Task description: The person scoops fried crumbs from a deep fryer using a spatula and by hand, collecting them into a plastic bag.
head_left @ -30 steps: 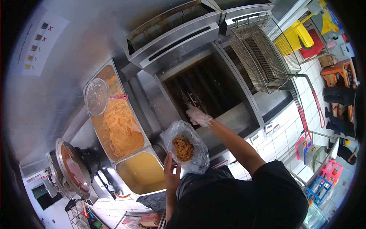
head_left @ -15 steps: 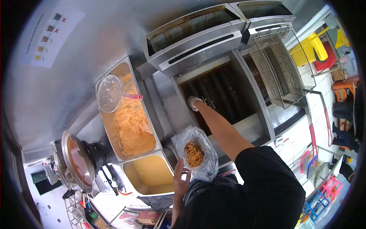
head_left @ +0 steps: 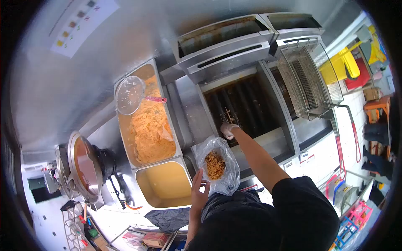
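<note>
A clear plastic bag (head_left: 229,180) with brown crumbly bits (head_left: 215,166) inside stands open at the front of the fryer. My left hand (head_left: 200,191) pinches the bag's left edge. Over the near left part of the fryer vat (head_left: 247,100), full of dark oil, is my right hand (head_left: 228,130) in a clear glove. Small light crumbs (head_left: 228,116) float or drop just beyond its fingers, which are turned down and hard to make out.
Left of the fryer are a pan of orange flour (head_left: 150,138) with a strainer (head_left: 130,95) on it and a pan of yellow liquid (head_left: 163,184). Wire baskets (head_left: 307,83) hang on the right. A round-lidded pot (head_left: 86,165) stands far left.
My right hand has moved nearer and to the right over the vat, and more crumbs show beside it. The view has shifted slightly; my left hand stays at the bag.
</note>
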Demonstrator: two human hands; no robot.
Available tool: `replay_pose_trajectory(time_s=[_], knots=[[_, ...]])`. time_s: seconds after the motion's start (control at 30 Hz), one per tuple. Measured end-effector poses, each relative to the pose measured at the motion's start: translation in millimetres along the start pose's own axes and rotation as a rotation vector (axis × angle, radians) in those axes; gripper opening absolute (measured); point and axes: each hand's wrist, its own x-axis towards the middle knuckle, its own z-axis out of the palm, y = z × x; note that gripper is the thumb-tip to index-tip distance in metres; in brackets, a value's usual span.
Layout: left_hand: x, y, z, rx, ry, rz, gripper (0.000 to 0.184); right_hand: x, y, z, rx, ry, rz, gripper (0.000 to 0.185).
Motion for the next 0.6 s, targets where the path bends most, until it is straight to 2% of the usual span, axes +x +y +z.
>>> replay_pose_trajectory(time_s=[0.03,0.07,0.1,0.13,0.17,0.2,0.23,0.27,0.3,0.33,0.37,0.4,0.43,0.47,0.6], knots=[[0.2,-2.6,0.4,-0.012,0.009,0.012,0.068,2.2,5.4,15.1,-0.008,0.038,-0.032,0.023],[0.3,-3.4,0.9,-0.027,0.003,0.012,0.070,8.7,9.2,43.0,0.060,0.121,0.005,0.009],[0.9,-4.0,3.0,-0.070,-0.010,0.023,0.070,15.7,13.9,57.3,0.113,0.200,0.023,0.007],[0.2,-5.7,2.9,-0.107,-0.008,0.030,0.070,-34.1,0.1,24.4,-0.135,0.125,-0.197,0.009],[-1.5,-9.7,2.5,-0.145,0.008,0.037,0.071,-48.3,9.4,31.9,-0.229,0.286,-0.376,0.022],[-1.6,-20.2,3.6,-0.171,-0.028,-0.002,0.069,-81.3,3.2,21.9,-0.100,0.307,-0.339,0.029],[-2.2,-32.3,7.6,-0.192,-0.019,0.055,0.070,-104.1,-13.3,3.3,-0.138,0.152,-0.154,0.031],[-2.9,-16.6,-0.2,-0.287,-0.047,0.080,0.071,-120.2,-22.1,-7.2,-0.101,0.132,-0.034,0.030],[1.3,-69.8,23.8,0.056,0.062,0.331,0.063,-139.9,-36.4,-20.6,-0.217,0.130,-0.040,0.030],[1.7,-70.1,23.5,0.041,0.023,0.315,0.060,-147.3,-33.9,-19.4,-0.212,0.208,-0.113,0.030],[3.1,-69.2,22.9,0.027,-0.016,0.299,0.064,-151.5,-37.4,-23.3,-0.291,0.110,-0.016,0.027],[10.0,-86.9,31.6,0.009,0.042,0.424,0.065,-153.2,-33.4,-20.1,-0.309,0.114,-0.011,0.026],[16.9,-86.9,35.4,0.298,0.098,0.400,0.066,-160.0,-31.9,-16.9,-0.299,0.149,-0.012,0.026],[13.9,-73.6,27.5,0.173,0.179,0.451,0.062,-165.8,-28.9,-13.6,-0.277,0.181,-0.022,0.026],[21.7,-69.4,26.5,0.116,0.185,0.402,0.067,-183.6,-22.6,2.1,-0.127,0.319,-0.107,0.031]])
